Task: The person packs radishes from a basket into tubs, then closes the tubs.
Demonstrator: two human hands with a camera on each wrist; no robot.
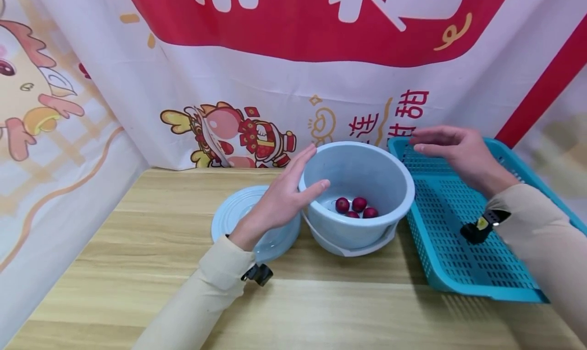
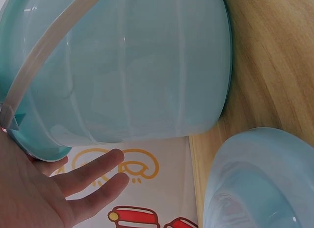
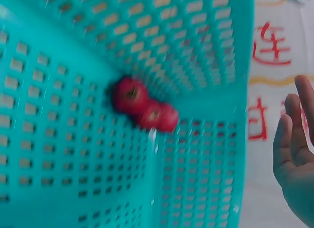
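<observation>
A light blue bucket (image 1: 357,233) stands upright with several dark red round fruits (image 1: 359,204) at its bottom. My left hand (image 1: 290,192) is at the bucket's left rim, thumb over the edge and fingers extended along the outside. In the left wrist view, the bucket's pale handle (image 2: 44,53) hangs across its side. My right hand (image 1: 458,151) hovers over the far end of a turquoise basket (image 1: 435,261), holding nothing, its fingers extended toward the bucket. More red fruits (image 3: 131,94) lie in a basket corner in the right wrist view; my hand covers that corner in the head view.
Left of the bucket, partly under my left forearm, a round light blue lid (image 1: 229,217) lies on the wooden table (image 1: 137,268). A printed cloth (image 1: 275,85) hangs behind the table's back edge. The basket stands close against the bucket's right side.
</observation>
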